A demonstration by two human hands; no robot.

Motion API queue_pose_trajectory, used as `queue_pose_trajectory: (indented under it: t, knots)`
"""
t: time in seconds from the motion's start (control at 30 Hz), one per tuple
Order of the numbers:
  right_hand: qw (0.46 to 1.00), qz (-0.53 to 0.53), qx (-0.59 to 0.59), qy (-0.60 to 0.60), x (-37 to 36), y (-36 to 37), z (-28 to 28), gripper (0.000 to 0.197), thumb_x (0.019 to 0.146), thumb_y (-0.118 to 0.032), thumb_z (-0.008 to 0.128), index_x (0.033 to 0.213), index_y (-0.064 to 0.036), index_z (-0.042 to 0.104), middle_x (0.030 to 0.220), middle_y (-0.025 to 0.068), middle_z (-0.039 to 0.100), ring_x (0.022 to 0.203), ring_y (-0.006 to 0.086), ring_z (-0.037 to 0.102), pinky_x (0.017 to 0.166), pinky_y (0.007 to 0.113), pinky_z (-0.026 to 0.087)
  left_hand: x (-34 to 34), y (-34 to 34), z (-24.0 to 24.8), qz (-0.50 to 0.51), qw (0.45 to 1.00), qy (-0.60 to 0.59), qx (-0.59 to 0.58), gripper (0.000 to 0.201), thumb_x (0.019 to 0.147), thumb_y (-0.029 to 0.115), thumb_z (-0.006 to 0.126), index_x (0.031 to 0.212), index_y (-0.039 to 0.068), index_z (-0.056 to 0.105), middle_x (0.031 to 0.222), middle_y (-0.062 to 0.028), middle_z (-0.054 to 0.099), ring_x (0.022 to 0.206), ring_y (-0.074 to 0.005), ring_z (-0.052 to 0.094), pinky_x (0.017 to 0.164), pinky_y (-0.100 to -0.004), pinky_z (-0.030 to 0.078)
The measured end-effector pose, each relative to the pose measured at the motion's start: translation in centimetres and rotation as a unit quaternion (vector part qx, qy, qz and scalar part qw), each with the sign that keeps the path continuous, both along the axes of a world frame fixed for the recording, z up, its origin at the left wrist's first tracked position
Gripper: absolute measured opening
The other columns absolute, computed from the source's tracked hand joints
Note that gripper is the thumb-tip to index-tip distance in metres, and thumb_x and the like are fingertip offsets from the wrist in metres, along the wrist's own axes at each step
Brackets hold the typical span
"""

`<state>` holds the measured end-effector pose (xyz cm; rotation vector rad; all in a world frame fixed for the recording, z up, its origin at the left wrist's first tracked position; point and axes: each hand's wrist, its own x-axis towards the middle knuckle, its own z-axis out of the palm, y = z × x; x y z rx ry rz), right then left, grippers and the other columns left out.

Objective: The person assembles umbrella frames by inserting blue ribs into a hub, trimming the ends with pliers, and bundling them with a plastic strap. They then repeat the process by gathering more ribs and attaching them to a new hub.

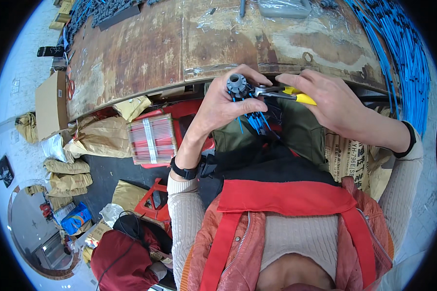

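Observation:
My left hand (226, 104) is closed around a grey round plastic fitting (236, 83) with a toothed rim and a hole in its middle. Thin blue strands with black parts (257, 121) hang below it, between the fingers and over my lap. In my right hand (332, 99) is a pair of yellow-handled pliers (303, 98). Their metal jaws reach the side of the fitting, by my left fingers; whether they grip a strand there is too small to tell. Both hands are just in front of the table's near edge.
The worn wooden table (131, 63) spans the far side. Blue cable-like strands (408, 72) hang off its right end; dark grey parts (114, 12) pile up at far left. A red stool with a bundle of thin rods (167, 138), paper sacks (102, 136) and a cardboard box (51, 104) stand left.

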<state>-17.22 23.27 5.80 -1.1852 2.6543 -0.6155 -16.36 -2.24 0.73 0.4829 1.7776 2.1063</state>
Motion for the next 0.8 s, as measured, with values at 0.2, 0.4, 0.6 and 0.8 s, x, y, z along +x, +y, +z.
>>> queue_pose_trajectory:
  t: [0.2,0.4,0.6,0.8]
  knots:
    - [0.992,-0.015,-0.009,-0.126,-0.7,-0.4,1.7,0.051,0.083,-0.012,0.065,0.130,-0.0100,0.047,0.094,0.0141,0.060,0.084,0.0333,0.060,0.074,0.041,0.048,0.3,0.1,-0.7,0.036,0.997,0.044,-0.054,0.038,0.072,0.010,0.082,0.106,0.002,0.065,0.094,-0.0015,0.064,0.084,-0.0070,0.057,0.077,-0.0233,0.047]
    - [0.892,-0.081,-0.009,-0.445,0.2,0.0,1.5,0.045,0.085,-0.028,0.070,0.119,-0.0056,0.051,0.070,0.0131,0.059,0.058,0.0287,0.062,0.056,0.036,0.048,-0.6,1.8,-0.1,-0.005,0.998,0.054,-0.018,0.043,0.071,0.011,0.083,0.110,0.003,0.065,0.098,-0.0005,0.064,0.086,-0.0075,0.057,0.078,-0.0239,0.047]
    - [0.998,-0.047,-0.040,0.016,-0.5,1.4,2.3,0.047,0.085,-0.019,0.069,0.123,-0.0018,0.046,0.062,0.0069,0.055,0.056,0.0155,0.058,0.060,0.032,0.047,-0.5,2.5,-0.6,0.024,0.998,-0.055,0.016,0.048,0.071,0.008,0.083,0.115,0.003,0.063,0.100,0.0005,0.063,0.090,-0.0076,0.057,0.080,-0.0240,0.047]
    - [0.750,-0.120,-0.026,-0.650,0.3,0.4,2.3,0.043,0.088,-0.021,0.064,0.118,0.0023,0.047,0.067,0.0084,0.058,0.058,0.0241,0.062,0.057,0.037,0.050,-0.7,1.5,-1.7,-0.038,0.998,0.031,-0.029,0.050,0.072,0.006,0.082,0.117,0.003,0.061,0.102,-0.0004,0.063,0.091,-0.0076,0.058,0.083,-0.0245,0.048]
